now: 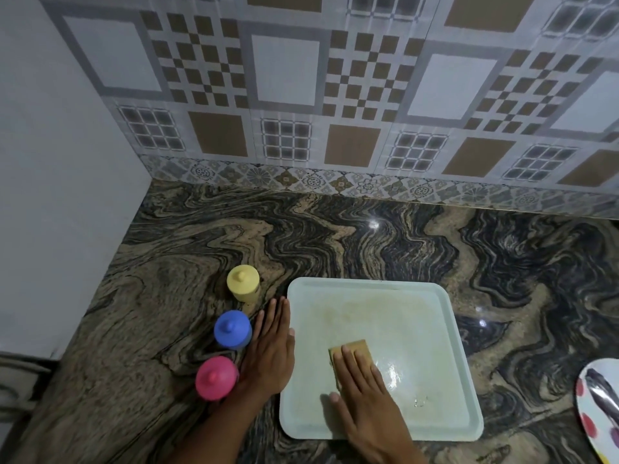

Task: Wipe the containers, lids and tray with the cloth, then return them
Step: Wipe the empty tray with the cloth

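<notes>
A pale square tray (435,336) lies flat on the marbled counter, with a wet shiny patch near its middle. My right hand (365,393) presses flat on a tan cloth pad (353,349) inside the tray, towards its near left. My left hand (271,349) rests flat on the counter against the tray's left edge, fingers together and holding nothing. Left of that hand stand three lidded containers in a row: yellow (243,283) farthest, blue (232,328) in the middle, pink (216,377) nearest.
A tiled wall (335,95) closes the back of the counter and a plain white wall (50,195) the left side. A spotted plate (599,406) pokes in at the right edge. Bare counter (368,236) stretches behind the tray.
</notes>
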